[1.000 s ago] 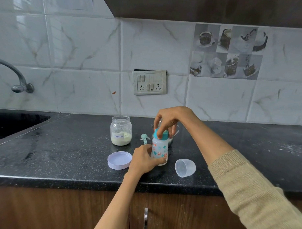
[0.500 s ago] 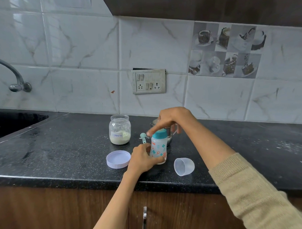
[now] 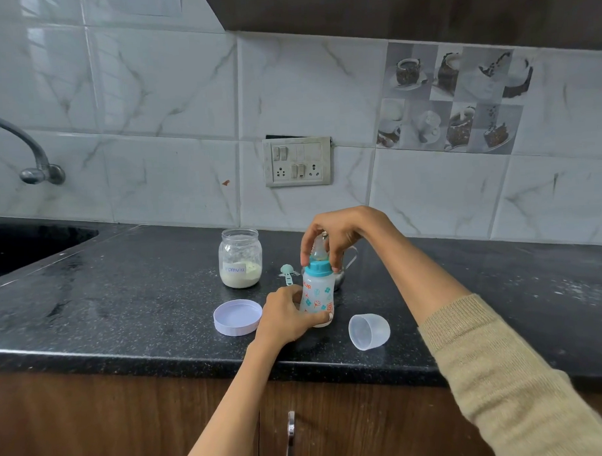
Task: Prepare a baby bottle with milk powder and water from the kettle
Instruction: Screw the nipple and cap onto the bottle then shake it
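**Seating the teat ring on the bottle**

Now I am steadying the bottle (image 3: 317, 297) with my left hand (image 3: 285, 317), fingers wrapped closed around its lower body, while it is standing upright on the worktop (image 3: 124, 302) near the front edge. My right hand (image 3: 337, 235) is coming at it from above, fingertips pinched shut around the blue ring (image 3: 317, 267) and arched over the teat (image 3: 318, 250). The bottle's long axis is running straight up, teat pointing at my right palm, so any turning has to go around that vertical line; the right hand is the one placed for that, I judge, and the left is only bracing. The formula jar (image 3: 240, 259) is standing open to the left, its lid (image 3: 238, 317) lying just beside my left hand, the scoop (image 3: 287, 272) between jar and bottle. The clear cap (image 3: 368, 331) is lying on its side to the right, mouth facing left. The kettle (image 3: 345, 263) is sitting close behind the bottle, mostly hidden.
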Demonstrator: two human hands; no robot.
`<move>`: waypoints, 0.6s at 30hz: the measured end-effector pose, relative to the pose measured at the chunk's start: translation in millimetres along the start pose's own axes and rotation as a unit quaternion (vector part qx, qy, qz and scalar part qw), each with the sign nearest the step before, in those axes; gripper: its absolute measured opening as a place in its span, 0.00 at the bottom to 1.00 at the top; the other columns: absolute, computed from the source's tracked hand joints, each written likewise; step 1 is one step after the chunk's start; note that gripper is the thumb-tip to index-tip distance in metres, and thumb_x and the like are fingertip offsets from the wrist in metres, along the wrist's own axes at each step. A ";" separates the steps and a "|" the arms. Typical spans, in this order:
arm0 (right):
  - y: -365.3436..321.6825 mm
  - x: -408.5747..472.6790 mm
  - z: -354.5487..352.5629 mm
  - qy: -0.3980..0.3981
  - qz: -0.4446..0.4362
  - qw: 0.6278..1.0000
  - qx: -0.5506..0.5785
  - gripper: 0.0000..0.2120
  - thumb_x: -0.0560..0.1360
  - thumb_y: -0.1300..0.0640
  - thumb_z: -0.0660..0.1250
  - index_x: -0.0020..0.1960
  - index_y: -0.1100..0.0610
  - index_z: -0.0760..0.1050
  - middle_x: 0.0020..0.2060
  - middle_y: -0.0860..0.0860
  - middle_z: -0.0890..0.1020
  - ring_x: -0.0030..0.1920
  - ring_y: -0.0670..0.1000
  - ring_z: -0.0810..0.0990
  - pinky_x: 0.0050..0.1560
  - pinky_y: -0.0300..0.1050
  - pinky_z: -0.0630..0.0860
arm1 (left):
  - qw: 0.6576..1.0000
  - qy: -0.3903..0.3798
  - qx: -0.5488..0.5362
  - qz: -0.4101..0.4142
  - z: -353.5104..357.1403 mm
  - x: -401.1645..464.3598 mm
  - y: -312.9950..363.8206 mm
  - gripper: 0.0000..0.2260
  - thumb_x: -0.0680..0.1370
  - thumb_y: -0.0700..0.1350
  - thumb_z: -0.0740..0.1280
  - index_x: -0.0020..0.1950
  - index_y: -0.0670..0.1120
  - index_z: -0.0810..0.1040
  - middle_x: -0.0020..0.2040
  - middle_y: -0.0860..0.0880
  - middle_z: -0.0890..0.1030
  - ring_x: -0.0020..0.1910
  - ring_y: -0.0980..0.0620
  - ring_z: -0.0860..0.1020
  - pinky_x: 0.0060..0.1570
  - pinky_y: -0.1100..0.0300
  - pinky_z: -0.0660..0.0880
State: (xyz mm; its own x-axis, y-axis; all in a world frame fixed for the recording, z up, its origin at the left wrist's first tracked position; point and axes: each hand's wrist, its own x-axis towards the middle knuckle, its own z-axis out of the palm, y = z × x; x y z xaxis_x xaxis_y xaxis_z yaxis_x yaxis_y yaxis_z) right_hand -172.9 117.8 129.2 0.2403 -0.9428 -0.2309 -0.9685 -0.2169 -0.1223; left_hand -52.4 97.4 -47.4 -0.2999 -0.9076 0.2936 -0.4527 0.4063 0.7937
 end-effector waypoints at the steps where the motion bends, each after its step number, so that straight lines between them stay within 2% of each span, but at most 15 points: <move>1: 0.7 0.4 0.3 0.003 -0.004 1.000 0.000 0.23 0.64 0.71 0.74 0.53 0.49 0.80 0.61 0.48 0.73 0.41 0.42 0.71 0.43 0.39 0.72 | 1.000 -0.002 -0.001 -0.001 -0.2 0.1 0.0 0.29 0.61 0.55 0.78 0.59 0.46 0.78 0.57 0.51 0.82 0.53 0.54 0.81 0.55 0.54 0.78; 3: 2.8 1.3 0.9 0.002 -0.010 1.000 0.001 0.23 0.64 0.71 0.74 0.53 0.49 0.80 0.63 0.49 0.73 0.41 0.41 0.70 0.42 0.37 0.72 | 1.000 -0.003 -0.002 -0.001 -0.5 0.3 -0.4 0.30 0.61 0.56 0.78 0.59 0.46 0.79 0.56 0.51 0.83 0.52 0.54 0.81 0.56 0.53 0.78; 6: 5.3 2.9 1.8 -0.002 -0.012 1.000 0.010 0.23 0.64 0.71 0.74 0.54 0.50 0.80 0.61 0.49 0.75 0.41 0.41 0.72 0.40 0.36 0.73 | 1.000 -0.001 -0.002 -0.002 -0.4 0.1 -0.7 0.30 0.60 0.57 0.78 0.59 0.46 0.79 0.55 0.51 0.83 0.52 0.54 0.81 0.55 0.53 0.78; 9: 6.4 4.3 1.9 0.004 0.008 0.997 0.073 0.21 0.63 0.68 0.77 0.53 0.53 0.80 0.57 0.51 0.77 0.51 0.50 0.78 0.39 0.39 0.80 | 1.000 0.000 -0.003 0.000 -0.1 -0.3 -0.7 0.30 0.60 0.57 0.78 0.58 0.46 0.80 0.55 0.51 0.83 0.51 0.55 0.81 0.54 0.53 0.78; 10: 7.6 6.0 2.3 0.010 0.028 0.995 0.097 0.20 0.63 0.65 0.78 0.53 0.54 0.80 0.56 0.53 0.78 0.51 0.53 0.81 0.39 0.41 0.82 | 1.000 0.000 -0.003 0.002 0.0 -0.4 -0.8 0.29 0.60 0.57 0.78 0.58 0.46 0.80 0.55 0.51 0.83 0.50 0.55 0.81 0.54 0.53 0.79; 12: 8.1 9.4 5.5 0.028 0.084 0.992 0.090 0.20 0.63 0.52 0.79 0.51 0.57 0.79 0.52 0.58 0.81 0.43 0.56 0.85 0.40 0.46 0.83 | 1.000 0.002 0.000 0.002 -0.2 -0.6 -0.5 0.29 0.60 0.56 0.78 0.58 0.46 0.80 0.55 0.51 0.83 0.51 0.55 0.81 0.54 0.54 0.79; 14: 5.8 12.8 11.8 0.050 0.142 0.988 0.025 0.29 0.62 0.36 0.75 0.47 0.61 0.78 0.40 0.59 0.85 0.32 0.54 0.84 0.35 0.46 0.82 | 1.000 0.003 0.006 0.002 -0.3 -0.5 0.2 0.29 0.61 0.56 0.78 0.58 0.46 0.79 0.56 0.51 0.83 0.52 0.54 0.81 0.54 0.54 0.78; 16: 1.3 13.9 18.2 0.083 0.174 0.981 -0.036 0.36 0.62 0.28 0.67 0.40 0.63 0.78 0.30 0.56 0.83 0.25 0.50 0.80 0.31 0.41 0.78 | 1.000 0.004 0.008 0.003 -0.5 -0.7 1.2 0.29 0.62 0.55 0.78 0.59 0.46 0.79 0.56 0.50 0.82 0.53 0.53 0.81 0.55 0.54 0.78; 18: -0.8 13.5 18.5 0.094 0.187 0.977 -0.044 0.40 0.61 0.24 0.62 0.41 0.63 0.77 0.33 0.55 0.83 0.26 0.50 0.80 0.33 0.41 0.78 | 1.000 0.003 0.007 0.003 -0.5 -0.7 1.4 0.29 0.62 0.55 0.78 0.59 0.46 0.78 0.57 0.50 0.82 0.53 0.53 0.80 0.56 0.54 0.78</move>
State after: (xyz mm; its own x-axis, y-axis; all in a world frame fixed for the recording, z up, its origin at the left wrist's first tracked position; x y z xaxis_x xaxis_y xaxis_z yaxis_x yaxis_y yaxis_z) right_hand -167.7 109.9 108.3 -0.1395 -0.9883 -0.0618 -0.9901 0.1383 0.0227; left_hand -52.4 98.6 -46.2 -0.2969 -0.9059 0.3021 -0.4632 0.4132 0.7840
